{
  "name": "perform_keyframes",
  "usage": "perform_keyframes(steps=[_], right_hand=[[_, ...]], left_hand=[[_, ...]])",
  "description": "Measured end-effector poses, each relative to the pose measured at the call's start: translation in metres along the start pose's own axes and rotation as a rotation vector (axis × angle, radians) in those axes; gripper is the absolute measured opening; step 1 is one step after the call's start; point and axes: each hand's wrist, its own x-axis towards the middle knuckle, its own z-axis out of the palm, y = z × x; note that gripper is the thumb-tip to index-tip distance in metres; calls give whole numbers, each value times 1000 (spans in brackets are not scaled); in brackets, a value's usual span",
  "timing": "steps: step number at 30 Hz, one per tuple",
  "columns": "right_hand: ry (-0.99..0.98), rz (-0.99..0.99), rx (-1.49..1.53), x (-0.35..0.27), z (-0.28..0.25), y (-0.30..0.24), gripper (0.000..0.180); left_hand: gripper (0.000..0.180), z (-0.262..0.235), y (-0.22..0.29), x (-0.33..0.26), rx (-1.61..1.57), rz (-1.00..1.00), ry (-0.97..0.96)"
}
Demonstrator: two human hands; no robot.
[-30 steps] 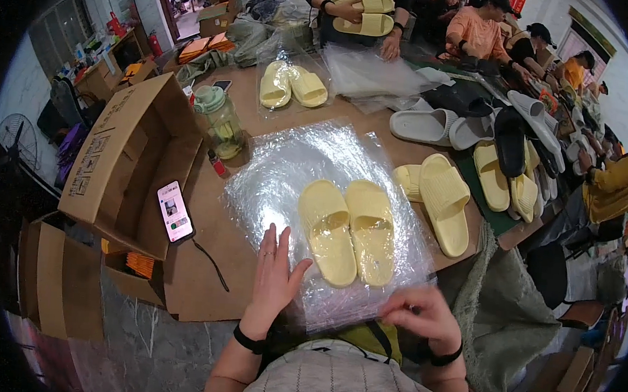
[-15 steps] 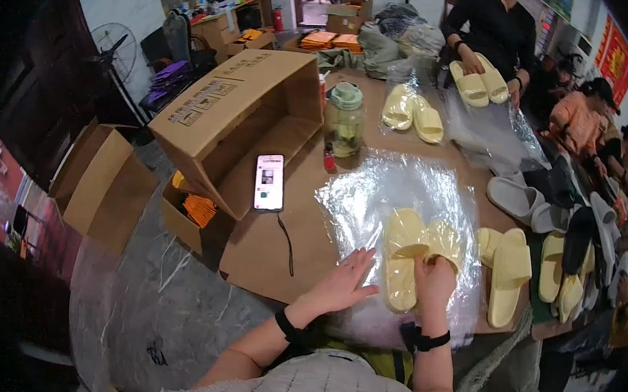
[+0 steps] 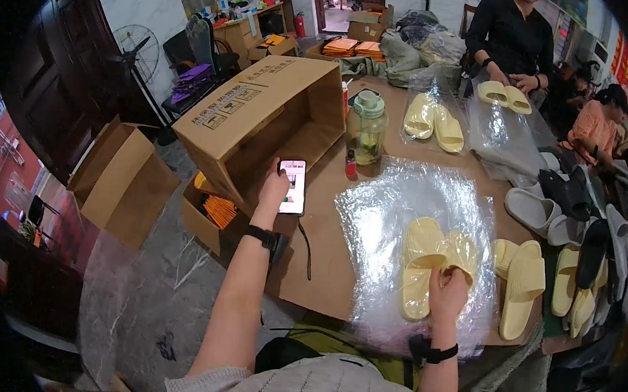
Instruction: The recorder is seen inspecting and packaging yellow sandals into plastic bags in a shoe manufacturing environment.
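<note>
My left hand (image 3: 274, 187) has its fingers closed at the left edge of a smartphone (image 3: 296, 187) with a lit screen, lying on the table by an open cardboard box. My right hand (image 3: 450, 293) has its fingers curled at the near end of the right slipper (image 3: 460, 256) of a pale yellow pair. The left slipper (image 3: 414, 299) of that pair lies alongside, sole down. Both are on a stack of shiny clear plastic bags (image 3: 374, 215); glare hides whether film covers them. My right fingertips are partly hidden.
The cardboard box (image 3: 263, 90) lies on its side at the left, near a lidded bottle (image 3: 367, 127) and a small red bottle (image 3: 351, 166). More yellow slippers (image 3: 522, 291) and a shoe pile are at the right. Across the table a person (image 3: 511, 35) handles bagged slippers.
My left hand has moved from beside the yellow slippers to the phone. My right hand stays at the right slipper. The person opposite has lowered a yellow pair onto clear bags. The view has shifted slightly.
</note>
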Motion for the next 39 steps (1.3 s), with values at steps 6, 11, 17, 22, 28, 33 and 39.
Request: perform_keyframes(steps=[6,11,17,22,28,33,39], right_hand=[[19,-10,12,-1,-2,2,37],[55,-5,72,-1,2,2,38],[12,7,48,-1,-1,1,38],[54,-20,46,-2,3,7,38],[47,-21,78,-1,-3,-2,39],[58,-21,55,-1,-2,1,39],[35,17,74,-1,0,3,37]], left_hand=[[73,10,-9,22,4,-152,-221],[70,12,-17,21,350,-21,-139],[68,9,-14,20,297,-55,-222],[64,5,1,10,460,7,-169],[72,8,-10,13,551,58,-93],[88,1,3,9,416,-83,-196],[87,-10,4,-3,386,-179,-267]])
